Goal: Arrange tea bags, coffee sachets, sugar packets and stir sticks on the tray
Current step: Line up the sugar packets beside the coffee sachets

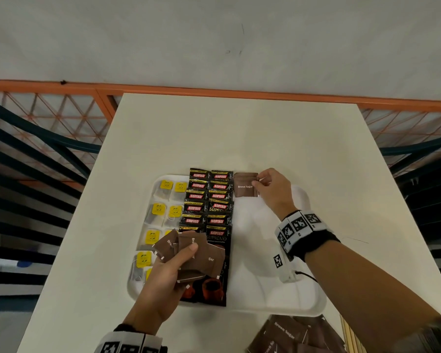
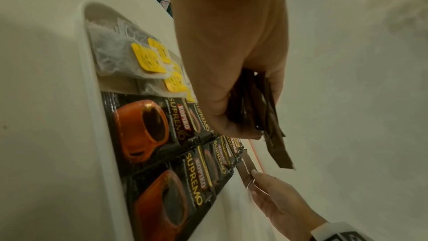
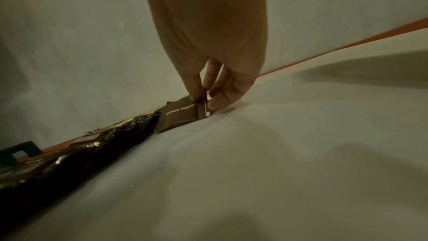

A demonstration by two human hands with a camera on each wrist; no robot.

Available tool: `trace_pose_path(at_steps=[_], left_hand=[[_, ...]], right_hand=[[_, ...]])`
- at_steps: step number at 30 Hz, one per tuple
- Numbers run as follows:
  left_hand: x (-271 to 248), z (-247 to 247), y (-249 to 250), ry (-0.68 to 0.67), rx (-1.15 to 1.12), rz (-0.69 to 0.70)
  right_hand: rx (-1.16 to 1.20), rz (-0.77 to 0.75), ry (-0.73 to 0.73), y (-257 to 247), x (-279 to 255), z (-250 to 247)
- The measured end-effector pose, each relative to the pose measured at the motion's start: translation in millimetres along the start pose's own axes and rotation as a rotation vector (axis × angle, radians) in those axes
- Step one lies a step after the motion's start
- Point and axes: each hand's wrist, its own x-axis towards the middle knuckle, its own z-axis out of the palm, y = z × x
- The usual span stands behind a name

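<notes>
A white tray (image 1: 285,304) lies on the table. Tea bags (image 1: 161,208) with yellow tags fill its left columns, and black Kopiko coffee sachets (image 1: 209,200) fill the middle. My right hand (image 1: 261,183) pinches one brown sugar packet (image 1: 245,186) by its right edge at the tray's far end, beside the sachets; the same packet (image 3: 180,114) touches the tray floor in the right wrist view. My left hand (image 1: 186,253) grips a fanned bunch of brown sugar packets (image 1: 204,256) over the near sachets, also seen as a bunch of packets (image 2: 266,116) in the left wrist view.
More brown sugar packets (image 1: 290,332) lie in a pile on the table at the near right, with pale stir sticks (image 1: 348,332) beside them. The right part of the tray is bare. An orange railing (image 1: 214,91) runs behind the table's far edge.
</notes>
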Motion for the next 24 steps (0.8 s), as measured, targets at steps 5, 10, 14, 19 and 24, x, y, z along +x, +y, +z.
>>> trace_pose_path(at_steps=[5,10,14,19,24], left_hand=[[2.1,6.7,1.9,-0.001,-0.016,0.032],[3.9,16.5,4.4,0.014,-0.063,0.077],[4.9,21.5,6.7,-0.005,-0.087,0.095],[2.0,17.2,4.6,-0.106,-0.13,0.056],[0.7,11.4,-1.7,-0.123,-0.115,0.07]], right_hand=[[-0.073,-0.058,0.006,-19.0,-18.5,-5.4],[-0.1,-0.085,-0.5,-53.4,-63.6,-11.3],[0.07,-0.01,-0.793,-64.1,-91.0,-9.6],[0.237,-0.004,-0.817,-61.1,-103.3,1.7],[0.378,0.04,-0.685,-54.8,-104.0,5.9]])
